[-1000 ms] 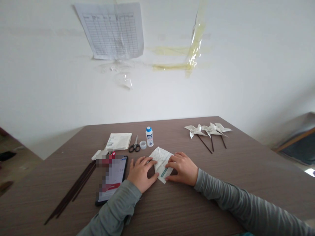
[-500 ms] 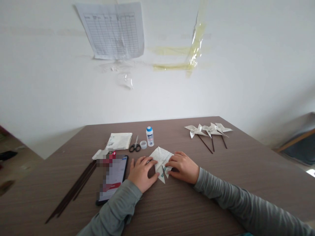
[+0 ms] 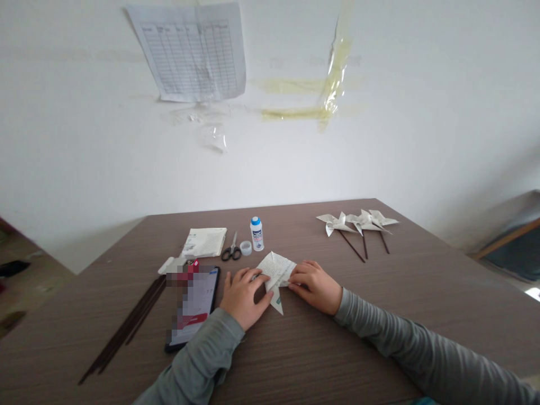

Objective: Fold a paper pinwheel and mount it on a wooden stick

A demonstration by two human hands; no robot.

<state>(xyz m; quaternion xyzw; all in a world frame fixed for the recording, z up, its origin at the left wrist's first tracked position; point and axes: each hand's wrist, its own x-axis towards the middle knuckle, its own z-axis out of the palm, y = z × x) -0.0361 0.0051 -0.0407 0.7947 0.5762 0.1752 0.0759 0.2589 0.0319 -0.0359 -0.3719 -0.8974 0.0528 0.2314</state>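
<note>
A piece of printed paper (image 3: 276, 271), cut and partly folded, lies on the table between my hands. My left hand (image 3: 246, 298) holds down its left side, thumb and index finger on the sheet. At the lower edge, a pointed flap with a green mark sticks out towards me beside my left thumb. The fingers of my right hand (image 3: 314, 287) are closed on the paper's right corner, where a flap is folded up. What lies under those fingertips is hidden.
Behind the paper stand a glue bottle (image 3: 256, 234), a small round cap (image 3: 246, 248) and scissors (image 3: 232, 249). To the left lie a paper stack (image 3: 205, 242), a phone (image 3: 196, 309) and dark sticks (image 3: 126, 326). Several paper pinwheels (image 3: 337, 223) lie at the back right.
My right hand has folded the lower right flap of the paper upward, so only one point now sticks out at the bottom. My left hand has barely moved.
</note>
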